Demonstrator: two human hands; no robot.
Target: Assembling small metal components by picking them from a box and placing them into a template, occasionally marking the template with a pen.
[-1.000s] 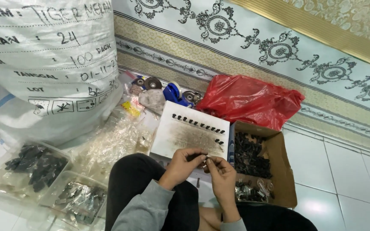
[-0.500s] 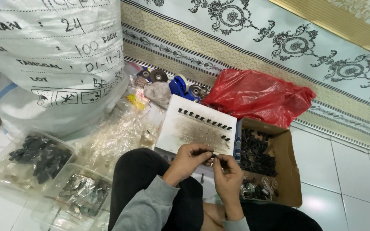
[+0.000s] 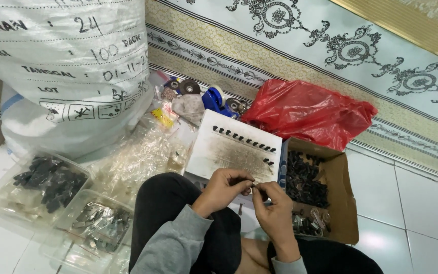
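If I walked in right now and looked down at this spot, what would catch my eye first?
Probably the bright red plastic bag crumpled against the patterned carpet at upper right, and the huge white woven sack filling the upper left. Then the left hand and right hand, meeting at the bottom centre over a small dark part, in front of a white board with a row of dark pieces along its far edge.

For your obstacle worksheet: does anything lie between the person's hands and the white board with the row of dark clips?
Nothing visible does. The left hand and right hand pinch a small dark part right at the near edge of the white board, whose clips line its far edge.
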